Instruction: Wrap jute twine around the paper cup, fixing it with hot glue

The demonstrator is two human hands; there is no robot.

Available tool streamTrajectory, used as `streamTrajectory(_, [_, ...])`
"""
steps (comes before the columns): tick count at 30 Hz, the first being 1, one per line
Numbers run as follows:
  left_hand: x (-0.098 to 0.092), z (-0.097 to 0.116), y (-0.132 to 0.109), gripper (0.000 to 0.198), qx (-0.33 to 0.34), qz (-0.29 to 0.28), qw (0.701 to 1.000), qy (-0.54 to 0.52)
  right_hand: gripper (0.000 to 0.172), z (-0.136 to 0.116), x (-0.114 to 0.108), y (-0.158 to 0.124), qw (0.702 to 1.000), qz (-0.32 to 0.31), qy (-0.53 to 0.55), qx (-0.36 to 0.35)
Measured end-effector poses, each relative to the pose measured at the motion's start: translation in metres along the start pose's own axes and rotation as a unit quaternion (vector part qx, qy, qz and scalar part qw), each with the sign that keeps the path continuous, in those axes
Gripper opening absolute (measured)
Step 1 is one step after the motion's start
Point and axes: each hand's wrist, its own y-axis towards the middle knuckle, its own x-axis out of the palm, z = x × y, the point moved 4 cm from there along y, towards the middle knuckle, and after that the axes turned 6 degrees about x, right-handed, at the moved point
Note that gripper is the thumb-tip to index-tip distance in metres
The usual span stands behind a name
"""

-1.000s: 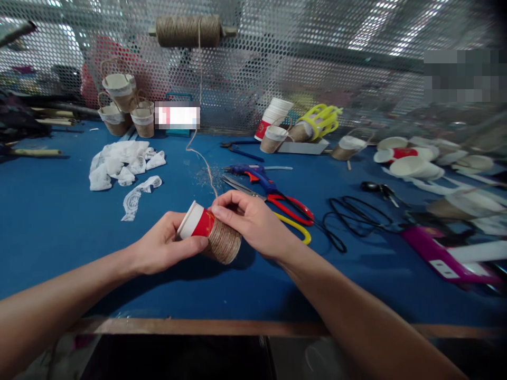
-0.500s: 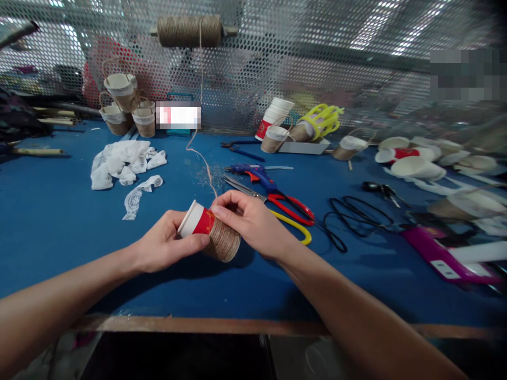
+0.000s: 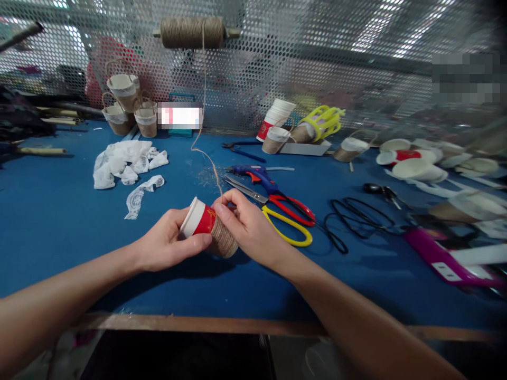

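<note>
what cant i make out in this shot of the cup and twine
All in the head view:
1. Where the twine meets the cup: covered by the right hand.
2. Some fingertips of the left hand: hidden behind the cup.
3. What the white panel shows: pixelated.
4. Details of the cups at far right: blurred.

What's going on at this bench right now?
A person's left hand holds a tilted paper cup near its rim, while the right hand pinches twine against its side. The twine runs up to a spool by the perforated panel. Coils cover the cup's base end; its red and white rim end is bare. Scissors and a glue gun lie just beyond the right hand.
</note>
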Motion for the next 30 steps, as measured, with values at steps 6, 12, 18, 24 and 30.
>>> streamTrajectory(6, [0.001,-0.004,0.002,0.019,-0.112,0.012,0.992,-0.064,0.011,0.001,0.0,-0.001,1.0,0.007,-0.016,-0.004])
streamTrajectory(12, [0.002,-0.006,0.003,0.017,-0.147,0.016,0.986,-0.083,0.008,0.0,0.001,-0.004,0.998,0.028,-0.052,-0.033])
streamTrajectory(18, [0.003,-0.006,0.003,0.015,-0.148,0.014,0.984,-0.095,0.006,-0.001,0.0,-0.003,0.997,0.034,-0.056,-0.049])
streamTrajectory(24, [0.004,-0.007,0.005,0.016,-0.129,-0.001,0.988,-0.081,0.009,0.0,-0.004,0.006,0.996,-0.034,0.084,-0.013])
streamTrajectory(30, [0.003,-0.009,0.004,0.019,-0.109,-0.027,0.992,-0.065,0.007,-0.028,-0.013,0.019,0.988,-0.056,0.126,-0.068])
